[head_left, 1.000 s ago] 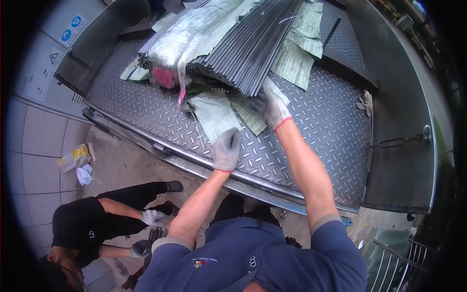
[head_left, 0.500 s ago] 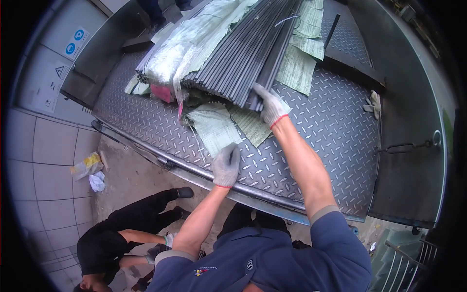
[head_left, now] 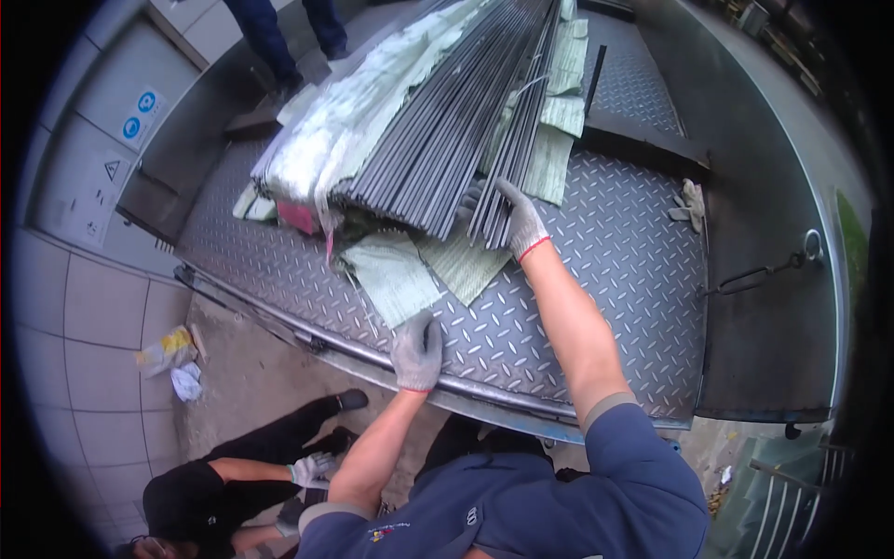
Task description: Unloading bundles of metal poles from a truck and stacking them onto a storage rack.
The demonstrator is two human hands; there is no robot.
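Observation:
Long dark metal rods (head_left: 410, 177) lie in a large bundle on the truck bed, their near ends fanned toward me. Gloved in grey-white knit with a red cuff, my right hand (head_left: 523, 219) is closed around the ends of a small group of rods (head_left: 498, 200) at the bundle's right side. A gap shows between this group and the main bundle. My left hand (head_left: 417, 354), in a matching glove, is over the bed's near edge. Its fingers are loosely bent with the thumb apart, and nothing shows in them. Pale green woven wrapping (head_left: 391, 275) lies under the rod ends.
The diamond-plate bed (head_left: 605, 307) has a metal side wall (head_left: 773, 326) on the right. A glove (head_left: 689, 207) lies near that wall. A co-worker in black (head_left: 196, 503) is low at the left; another person's legs (head_left: 279, 42) stand at the far left.
My right hand has parted a small group of rods from the bundle, opening a gap. My left hand has shifted slightly left and down. The far person's legs show more fully.

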